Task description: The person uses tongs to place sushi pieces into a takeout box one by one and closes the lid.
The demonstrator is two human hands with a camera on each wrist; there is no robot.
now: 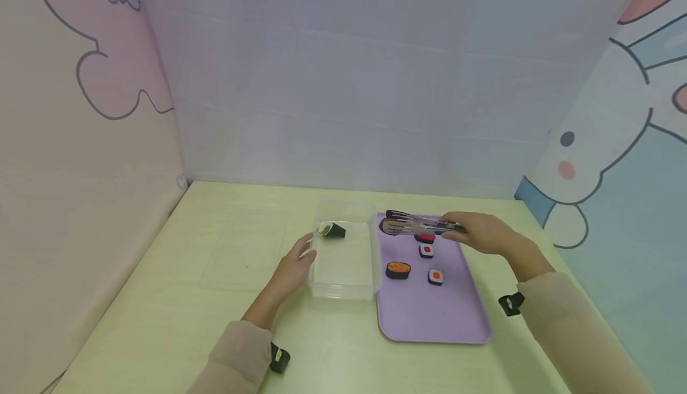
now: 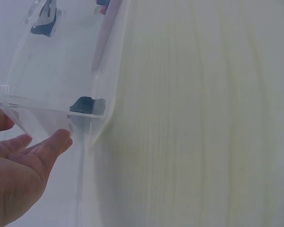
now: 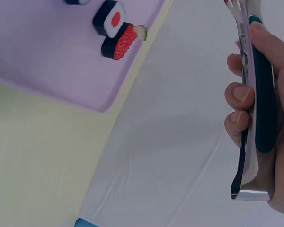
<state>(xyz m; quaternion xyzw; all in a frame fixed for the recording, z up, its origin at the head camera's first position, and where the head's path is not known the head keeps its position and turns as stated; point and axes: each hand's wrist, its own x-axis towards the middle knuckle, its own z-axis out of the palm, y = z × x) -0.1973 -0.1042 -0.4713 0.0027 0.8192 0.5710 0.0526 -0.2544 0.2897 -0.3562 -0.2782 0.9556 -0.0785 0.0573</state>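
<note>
My right hand (image 1: 477,232) grips metal tongs (image 3: 262,94) with dark handle grips. Between the tong tips, over the edge where box and tray meet, is a brownish-topped sushi piece (image 1: 389,226) with a dark wrap. My left hand (image 1: 291,267) touches the left wall of a clear plastic box (image 1: 343,291), thumb and fingers on its outside. Inside the box, near its left wall, lies a dark cone-shaped sushi roll (image 1: 335,231) with a green and white end. The purple tray (image 1: 429,319) stands right beside the box.
On the tray are an orange-topped sushi (image 1: 398,270), a square roll (image 1: 436,276) with an orange centre, another roll (image 1: 426,251) with a red centre, and a red-topped sushi (image 1: 425,238). A clear flat lid (image 1: 244,251) lies left of the box. Fabric walls (image 1: 343,114) enclose the table.
</note>
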